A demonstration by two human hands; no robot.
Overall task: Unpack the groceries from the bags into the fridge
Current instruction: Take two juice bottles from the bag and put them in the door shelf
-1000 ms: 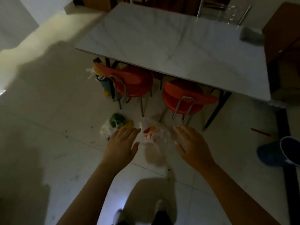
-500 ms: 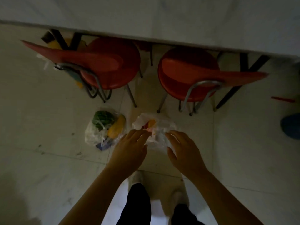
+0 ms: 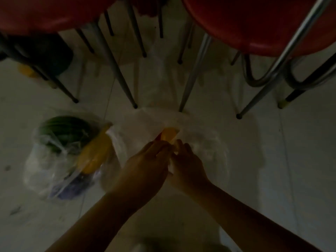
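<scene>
On the floor [image 3: 291, 160], at far left, a clear bag [image 3: 60, 160] is seen, holding a green melon [image 3: 65, 130], a yellow item [image 3: 94, 153] and something purple [image 3: 72, 188]; it is untouched and blurred. Just beside it to the right lies a second bag [image 3: 205, 142], thin and pale, in front of the chair legs [image 3: 192, 73]. At its mouth a yellow-orange item [image 3: 169, 134] is exposed, with a trace of red at its left edge.

The left hand [image 3: 145, 170] is laid over the near edge of this bag, fingers curled toward the opening. The right hand [image 3: 187, 164] is set close against it, fingers bent onto the film. Whether the plastic or the item itself is pinched cannot be told.

Risk, as judged: the thin film may tear if pulled apart, and loose contents may roll under the red chairs [image 3: 254, 20]. A raised head may strike the seats.

The fridge is not in view. The scene is dim; the bag's remaining contents cannot be made out, and both chairs are cut off at the top edge.
</scene>
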